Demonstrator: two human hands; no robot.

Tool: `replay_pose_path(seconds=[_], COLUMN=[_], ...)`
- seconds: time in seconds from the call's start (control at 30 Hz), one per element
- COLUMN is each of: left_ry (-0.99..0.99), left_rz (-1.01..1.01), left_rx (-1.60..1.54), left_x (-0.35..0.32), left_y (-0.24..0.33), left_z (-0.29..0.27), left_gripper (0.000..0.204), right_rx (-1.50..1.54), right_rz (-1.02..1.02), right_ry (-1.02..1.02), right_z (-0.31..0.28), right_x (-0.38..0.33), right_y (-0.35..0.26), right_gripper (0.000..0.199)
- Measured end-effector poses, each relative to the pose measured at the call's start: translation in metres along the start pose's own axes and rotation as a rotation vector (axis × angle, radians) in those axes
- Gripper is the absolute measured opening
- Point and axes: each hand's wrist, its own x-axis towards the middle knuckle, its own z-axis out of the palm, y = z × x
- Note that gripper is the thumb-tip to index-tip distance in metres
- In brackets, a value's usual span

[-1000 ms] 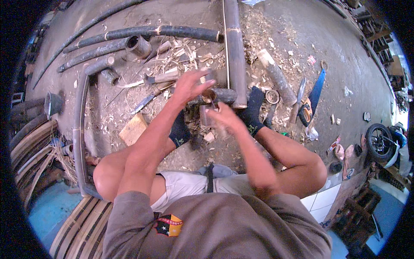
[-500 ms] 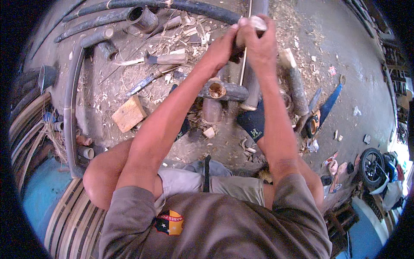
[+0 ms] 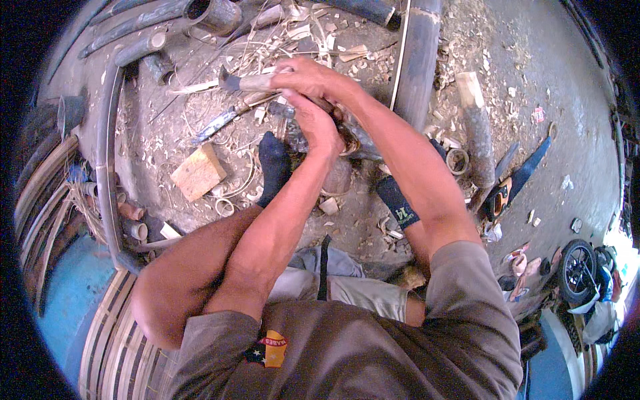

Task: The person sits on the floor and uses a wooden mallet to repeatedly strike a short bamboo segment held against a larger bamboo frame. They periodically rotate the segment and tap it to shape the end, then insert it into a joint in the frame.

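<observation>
My right hand [image 3: 308, 75] reaches across to the left, its fingers closed around the rear end of a short wooden-handled tool [image 3: 255, 82] with a dark metal head. Directly below it, my left hand [image 3: 317, 125] is bent inward with the thumb up, partly covered by the right. A brown object shows between the two hands, too hidden to name. Under my left hand, a dark bamboo piece [image 3: 363, 143] lies crosswise on an upright stump [image 3: 335, 179] between my feet. To the right, a thick dark bamboo pole [image 3: 419, 63] extends away from me.
Pale shavings lie across the floor. A wooden block [image 3: 199, 172] sits left of my socked foot [image 3: 274, 163]. A blue-bladed saw [image 3: 523, 170] and a bamboo length [image 3: 475, 133] lie right. A bamboo frame [image 3: 110, 147] edges the left; a wheel [image 3: 578, 272] stands lower right.
Both hands have come down and left from the far end of the bamboo pole to the wooden-handled tool and stump. The pale round-ended thing in them no longer shows. The view has shifted slightly.
</observation>
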Motion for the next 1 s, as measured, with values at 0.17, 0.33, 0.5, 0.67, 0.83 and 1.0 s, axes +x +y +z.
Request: replay_pose_path(seconds=[0.17,0.33,0.5,0.67,0.83,1.0], left_ry=[-0.17,-0.385,-0.723,-1.128,-1.057,-0.392], left_rz=[-0.17,-0.195,-0.171,0.118,0.221,0.189], left_rx=[0.272,0.419,0.827,1.091,1.048,0.759], left_x=[0.024,0.035,0.025,0.025,0.02,0.004], left_y=[-0.007,-0.014,-0.023,-0.076,-0.07,0.008], left_z=[0.001,0.02,0.034,0.018,0.021,0.015], left_gripper=[0.077,0.073,0.082,0.088,0.085,0.075], right_rx=[0.25,0.487,0.633,0.852,1.069,0.622], right_rz=[0.155,0.213,0.212,0.075,-0.008,-0.097], right_ry=[0.273,0.632,1.04,1.408,1.353,0.526], right_z=[-0.021,-0.042,-0.05,-0.008,-0.012,-0.044], right_x=[-0.018,-0.058,-0.117,-0.183,-0.179,-0.071], right_y=[0.016,0.026,0.03,0.066,0.047,-0.003], right_gripper=[0.046,0.036,0.036,0.04,0.037,0.032])
